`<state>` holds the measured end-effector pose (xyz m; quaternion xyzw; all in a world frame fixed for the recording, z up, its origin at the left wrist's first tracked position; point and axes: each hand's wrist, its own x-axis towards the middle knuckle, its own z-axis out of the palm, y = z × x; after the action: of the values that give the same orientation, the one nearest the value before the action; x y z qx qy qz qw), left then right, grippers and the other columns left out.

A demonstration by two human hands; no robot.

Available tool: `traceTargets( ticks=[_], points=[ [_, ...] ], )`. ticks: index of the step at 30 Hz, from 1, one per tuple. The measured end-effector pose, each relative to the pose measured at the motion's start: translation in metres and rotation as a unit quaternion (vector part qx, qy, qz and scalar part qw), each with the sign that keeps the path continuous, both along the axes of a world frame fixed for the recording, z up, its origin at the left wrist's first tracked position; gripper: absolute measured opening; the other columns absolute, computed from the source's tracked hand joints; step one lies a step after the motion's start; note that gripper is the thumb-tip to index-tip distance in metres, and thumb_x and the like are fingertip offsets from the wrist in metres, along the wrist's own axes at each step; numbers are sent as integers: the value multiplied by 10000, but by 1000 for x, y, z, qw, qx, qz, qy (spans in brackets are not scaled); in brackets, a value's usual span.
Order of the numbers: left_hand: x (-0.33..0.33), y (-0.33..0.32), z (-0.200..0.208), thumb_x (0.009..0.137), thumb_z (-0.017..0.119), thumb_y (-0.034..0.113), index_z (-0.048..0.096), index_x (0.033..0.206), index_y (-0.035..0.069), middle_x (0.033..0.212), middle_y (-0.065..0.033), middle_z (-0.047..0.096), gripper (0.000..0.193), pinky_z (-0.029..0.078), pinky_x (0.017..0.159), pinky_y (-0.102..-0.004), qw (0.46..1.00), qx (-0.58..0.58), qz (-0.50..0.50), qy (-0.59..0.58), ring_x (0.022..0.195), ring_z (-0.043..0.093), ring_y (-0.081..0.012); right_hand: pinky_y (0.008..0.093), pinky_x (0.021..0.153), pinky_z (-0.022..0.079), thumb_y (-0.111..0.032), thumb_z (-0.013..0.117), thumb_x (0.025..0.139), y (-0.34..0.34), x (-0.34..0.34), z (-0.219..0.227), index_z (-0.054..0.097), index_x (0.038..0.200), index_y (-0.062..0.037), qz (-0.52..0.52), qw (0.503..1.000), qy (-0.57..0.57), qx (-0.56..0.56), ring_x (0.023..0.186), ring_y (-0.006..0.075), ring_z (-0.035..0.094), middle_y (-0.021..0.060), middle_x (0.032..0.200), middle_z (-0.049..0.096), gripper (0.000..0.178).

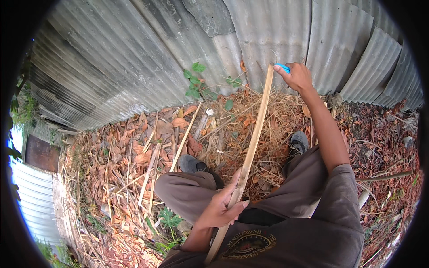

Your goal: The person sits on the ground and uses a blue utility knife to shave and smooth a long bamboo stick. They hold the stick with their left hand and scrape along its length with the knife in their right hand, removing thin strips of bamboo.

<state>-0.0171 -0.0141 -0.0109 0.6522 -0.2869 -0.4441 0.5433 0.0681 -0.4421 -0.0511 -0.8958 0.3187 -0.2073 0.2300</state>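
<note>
A long, pale bamboo strip (255,136) slants from my lap up and away toward the metal wall. Around its lower part my left hand (222,204) is closed, thumb on the right side and fingers on the left. At the strip's far end my right hand (296,77), arm stretched out, is closed on a blue-handled tool (282,68). Its working end meets the strip's tip, but I cannot make out its blade. A thin curl (275,56) stands up beside that tip.
A corrugated metal wall (134,58) rises just beyond the strip's tip. Dry leaves (134,129), straw-like shavings (237,129) and loose strips (149,174) litter the ground. My shoes (190,164) rest among them. A green plant (194,82) grows at the wall's foot.
</note>
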Motion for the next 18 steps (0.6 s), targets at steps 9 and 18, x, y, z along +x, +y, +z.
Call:
traceTargets(
  ticks=[9,18],
  points=[
    [14,-4,-9,956,542,67,22,1509,4,969,-82,603,762,458,446,-194,992,-18,123,29,649,578,-74,445,741,483,-836,336,797,-66,-31,-38,684,771,55,-62,992,28,111,761,347,653,233,663,611,956],
    [23,-20,-27,1001,491,142,234,1472,4,806,-55,560,554,405,438,-182,979,-74,156,110,605,519,-59,460,572,494,-702,483,848,112,-53,26,689,767,-41,300,954,-12,-17,558,362,624,153,553,595,697]
  ],
)
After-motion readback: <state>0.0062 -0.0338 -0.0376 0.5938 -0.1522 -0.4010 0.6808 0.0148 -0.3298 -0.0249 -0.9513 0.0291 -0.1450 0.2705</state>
